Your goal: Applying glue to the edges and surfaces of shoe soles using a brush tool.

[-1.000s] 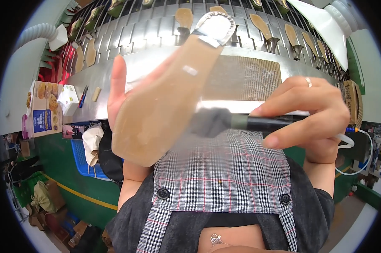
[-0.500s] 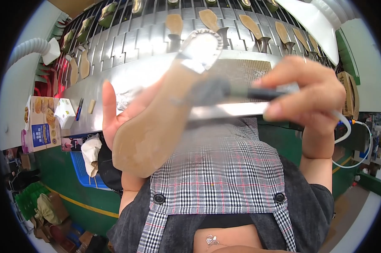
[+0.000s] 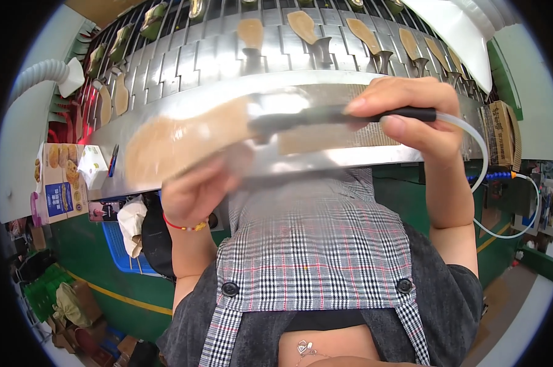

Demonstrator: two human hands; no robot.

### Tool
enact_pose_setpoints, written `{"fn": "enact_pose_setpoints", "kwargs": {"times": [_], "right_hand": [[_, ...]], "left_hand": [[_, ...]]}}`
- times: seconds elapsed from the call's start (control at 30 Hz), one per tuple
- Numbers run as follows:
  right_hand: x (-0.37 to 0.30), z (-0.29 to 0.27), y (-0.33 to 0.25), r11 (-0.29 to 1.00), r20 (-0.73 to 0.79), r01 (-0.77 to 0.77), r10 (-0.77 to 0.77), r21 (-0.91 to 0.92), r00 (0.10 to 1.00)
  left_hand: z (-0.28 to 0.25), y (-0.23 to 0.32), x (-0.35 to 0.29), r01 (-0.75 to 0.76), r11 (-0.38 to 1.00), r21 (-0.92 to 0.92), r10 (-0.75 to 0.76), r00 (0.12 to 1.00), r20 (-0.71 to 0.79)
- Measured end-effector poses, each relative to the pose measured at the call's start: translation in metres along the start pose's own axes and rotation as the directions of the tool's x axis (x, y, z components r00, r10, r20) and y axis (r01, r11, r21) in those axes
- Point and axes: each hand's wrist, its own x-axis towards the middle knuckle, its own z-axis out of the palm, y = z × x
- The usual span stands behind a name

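A tan shoe sole (image 3: 178, 137), smeared by motion, slants over the near edge of the metal bench, its broad end to the left. My left hand (image 3: 194, 192) is closed on it from below, fingers partly hidden and blurred. In my right hand (image 3: 420, 95) is a black-handled, hose-fed brush (image 3: 414, 114), pinched between thumb and fingers. Its blurred tip lies over the sole's narrow right end; whether the two touch, I cannot tell. From the handle's back end a whitish tube (image 3: 481, 144) curves down.
Beyond the bench (image 3: 221, 92) runs a slatted metal conveyor (image 3: 197, 58) bearing several tan soles (image 3: 301, 27), some with dark heels. A ribbed mat (image 3: 325, 139) lies under my hands. Left are a biscuit box (image 3: 59, 177) and pens (image 3: 114, 160); right, a carton (image 3: 500, 137) and a white hood (image 3: 460, 43).
The sole has swung from a steep slant to a flatter one, its broad end moving up and left. My left hand's fingers have curled in. My right hand has shifted slightly left with the brush.
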Motion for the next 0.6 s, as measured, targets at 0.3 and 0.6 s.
{"fn": "enact_pose_setpoints", "kwargs": {"times": [0.3, 0.6], "right_hand": [[0.003, 0.063, -0.013, 0.992, -0.285, -0.069, 0.036, -0.108, 0.958], [0.002, 0.064, -0.014, 0.943, -0.205, 0.204, -0.261, -0.264, 0.943]], "left_hand": [[0.025, -0.05, 0.044, -0.332, 0.149, 0.932, 0.593, 0.784, 0.184], [0.033, -0.039, 0.039, -0.25, -0.31, 0.917, 0.645, 0.654, 0.396]]}}
